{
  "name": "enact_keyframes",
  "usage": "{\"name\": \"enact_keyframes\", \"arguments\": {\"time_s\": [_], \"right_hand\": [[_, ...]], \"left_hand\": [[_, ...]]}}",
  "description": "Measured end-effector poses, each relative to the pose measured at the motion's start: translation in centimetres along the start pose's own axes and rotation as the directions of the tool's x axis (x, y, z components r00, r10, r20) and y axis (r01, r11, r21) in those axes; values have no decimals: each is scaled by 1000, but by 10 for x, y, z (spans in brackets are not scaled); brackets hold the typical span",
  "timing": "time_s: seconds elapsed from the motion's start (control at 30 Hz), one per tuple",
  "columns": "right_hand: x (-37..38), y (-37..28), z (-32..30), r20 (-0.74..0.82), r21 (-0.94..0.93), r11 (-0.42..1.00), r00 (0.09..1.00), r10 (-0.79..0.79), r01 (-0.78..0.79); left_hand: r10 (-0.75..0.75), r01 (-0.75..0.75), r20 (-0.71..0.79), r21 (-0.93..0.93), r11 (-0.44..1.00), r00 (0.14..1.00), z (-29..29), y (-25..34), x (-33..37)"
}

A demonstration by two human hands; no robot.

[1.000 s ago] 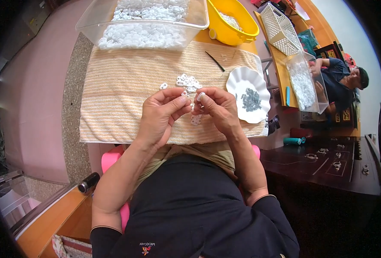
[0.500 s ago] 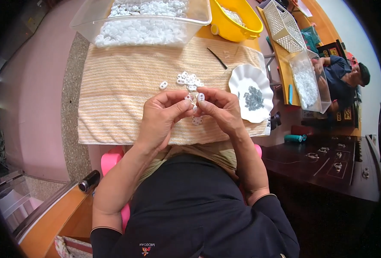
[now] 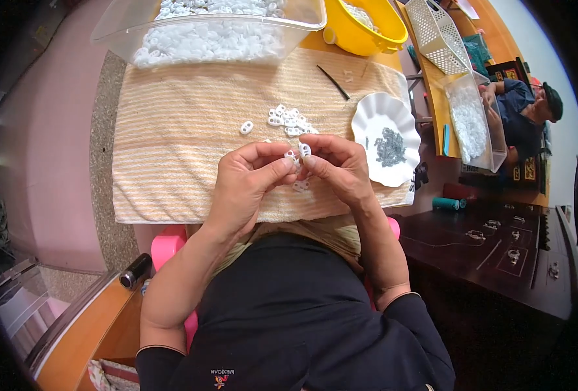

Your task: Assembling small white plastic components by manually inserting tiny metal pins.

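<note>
My left hand (image 3: 246, 179) is closed in a pinch on a small white plastic piece (image 3: 290, 156). Between the thumb and fingers of my right hand (image 3: 341, 169) is a white oval plastic piece (image 3: 305, 150) with holes, held upright. The fingertips of both hands nearly meet, and partly cover both pieces. Just beyond them lies a small pile of similar white pieces (image 3: 289, 118). One loose piece (image 3: 246, 128) sits left of the pile, and a few more (image 3: 301, 186) lie below my fingers. Right of my hands, a white scalloped plate (image 3: 372, 109) holds many tiny dark grey bits (image 3: 390, 148).
A striped towel (image 3: 172, 150) covers the table. At the far side stand a clear bin (image 3: 295, 45) full of white pieces and a yellow basin (image 3: 380, 42). A thin black stick (image 3: 333, 82) lies nearby. At right, another person (image 3: 520, 107) sits by a second clear bin (image 3: 495, 146).
The white piece in my left hand has come slightly nearer to the one in my right. The whole view has shifted a little; both grips stay the same.
</note>
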State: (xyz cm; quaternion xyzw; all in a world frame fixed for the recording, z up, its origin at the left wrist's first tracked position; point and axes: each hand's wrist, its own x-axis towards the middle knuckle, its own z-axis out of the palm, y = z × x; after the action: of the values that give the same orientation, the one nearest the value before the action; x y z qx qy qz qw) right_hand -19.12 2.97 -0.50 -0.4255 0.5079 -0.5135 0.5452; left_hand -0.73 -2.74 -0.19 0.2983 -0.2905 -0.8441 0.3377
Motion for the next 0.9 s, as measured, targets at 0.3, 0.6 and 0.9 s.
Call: {"name": "enact_keyframes", "arguments": {"time_s": [0.3,0.6,0.9], "right_hand": [[-1,-2,0,3,30,1000,1000,9,-10],[-1,-3,1,-18,45,998,999,38,-37],[-2,2,-2,39,63,998,999,19,-22]], "left_hand": [[-23,23,-13,-18,1000,1000,0,-1,1],[-33,33,-13,-11,999,999,0,1,1],[-35,35,-4,-34,999,999,1,1,0]]}}
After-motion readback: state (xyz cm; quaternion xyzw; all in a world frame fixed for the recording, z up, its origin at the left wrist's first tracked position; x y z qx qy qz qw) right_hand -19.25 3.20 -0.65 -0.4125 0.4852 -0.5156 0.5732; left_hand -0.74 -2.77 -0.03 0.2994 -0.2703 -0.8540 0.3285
